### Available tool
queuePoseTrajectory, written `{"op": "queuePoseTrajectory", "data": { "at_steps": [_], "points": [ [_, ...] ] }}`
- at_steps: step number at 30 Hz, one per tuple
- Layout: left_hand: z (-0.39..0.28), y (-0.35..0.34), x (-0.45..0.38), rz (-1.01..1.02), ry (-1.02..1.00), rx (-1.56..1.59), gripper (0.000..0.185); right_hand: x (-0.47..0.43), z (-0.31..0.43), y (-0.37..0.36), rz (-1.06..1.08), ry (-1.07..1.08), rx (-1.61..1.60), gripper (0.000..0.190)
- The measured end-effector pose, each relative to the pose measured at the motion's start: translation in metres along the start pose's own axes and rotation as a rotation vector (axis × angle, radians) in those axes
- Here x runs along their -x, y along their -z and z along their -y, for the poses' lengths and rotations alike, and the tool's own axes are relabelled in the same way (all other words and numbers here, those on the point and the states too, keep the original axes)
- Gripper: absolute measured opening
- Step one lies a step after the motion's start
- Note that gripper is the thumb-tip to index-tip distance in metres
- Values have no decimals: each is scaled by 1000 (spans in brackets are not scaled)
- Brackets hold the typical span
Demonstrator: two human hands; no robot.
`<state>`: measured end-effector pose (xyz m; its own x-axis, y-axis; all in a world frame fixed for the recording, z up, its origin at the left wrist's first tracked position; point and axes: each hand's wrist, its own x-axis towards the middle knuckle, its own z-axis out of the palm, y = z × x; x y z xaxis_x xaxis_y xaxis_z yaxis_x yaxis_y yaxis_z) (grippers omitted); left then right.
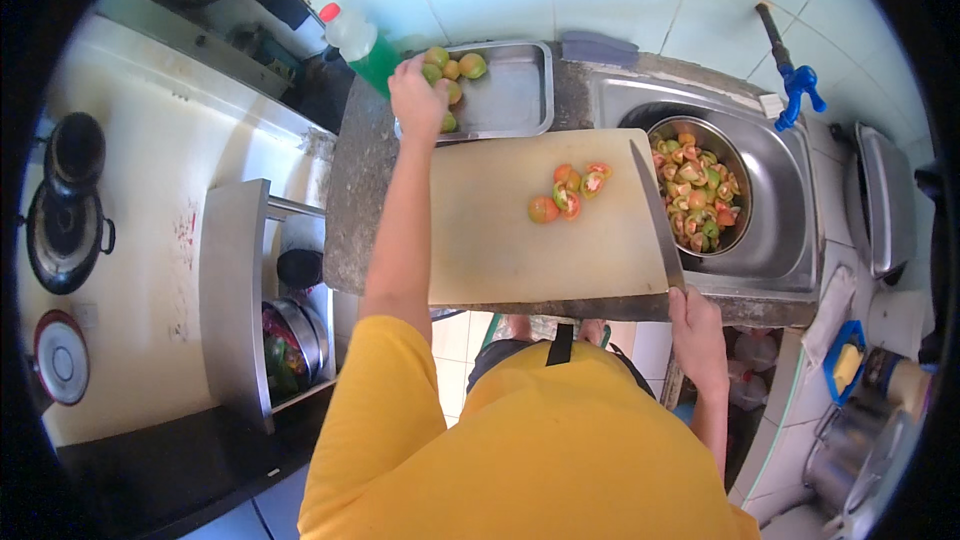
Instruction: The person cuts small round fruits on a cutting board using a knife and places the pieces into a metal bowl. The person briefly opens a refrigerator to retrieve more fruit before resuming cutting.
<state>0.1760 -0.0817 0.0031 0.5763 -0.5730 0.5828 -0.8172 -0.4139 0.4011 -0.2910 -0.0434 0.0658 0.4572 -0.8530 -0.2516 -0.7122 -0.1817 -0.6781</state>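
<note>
My left hand point(418, 97) reaches over the left end of a metal tray point(517, 90), its fingers among several whole green-orange tomatoes point(472, 66); whether it grips one is hidden. My right hand point(697, 326) holds the handle of a long kitchen knife point(658, 221), whose blade lies along the right edge of a pale cutting board point(495, 255), tip pointing away from me. On the board several cut tomato pieces point(570, 204) lie in a loose group. Right of the knife, a round metal bowl point(739, 236) full of cut tomatoes stands in the sink.
A bottle of green liquid point(367, 49) stands behind my left hand. The steel sink point(780, 187) lies at the right below a blue-handled tap point(799, 94). A folded grey cloth point(598, 49) rests against the tiled wall. An open drawer point(236, 300) is at the left.
</note>
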Motion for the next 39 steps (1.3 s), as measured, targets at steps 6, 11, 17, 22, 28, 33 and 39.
{"op": "queuePoseTrajectory", "data": {
  "at_steps": [6, 11, 17, 22, 28, 33, 39],
  "points": [
    [16, 4, -18, 186, 110, -54, 50, 2, 9, -22, 55, 59, 10, 33],
    [-27, 54, 63, 180, 134, 216, 42, -6, 20, -44, 160, 109, 150, 33],
    [-74, 87, 179, 338, 166, 318, 39, -12, 35, -66, 295, 159, 202, 33],
    [-74, 86, 193, 259, 249, 429, 35, -14, 44, -72, 350, 179, 185, 32],
    [-68, 83, 193, 266, 231, 444, 31, -14, 53, -75, 372, 224, 288, 24],
    [-68, 83, 191, 279, 276, 457, 29, -19, 54, -79, 353, 326, 341, 14],
    [-68, 86, 189, 299, 273, 418, 29, -36, 54, -107, 351, 357, 385, 13]
  ]
}}
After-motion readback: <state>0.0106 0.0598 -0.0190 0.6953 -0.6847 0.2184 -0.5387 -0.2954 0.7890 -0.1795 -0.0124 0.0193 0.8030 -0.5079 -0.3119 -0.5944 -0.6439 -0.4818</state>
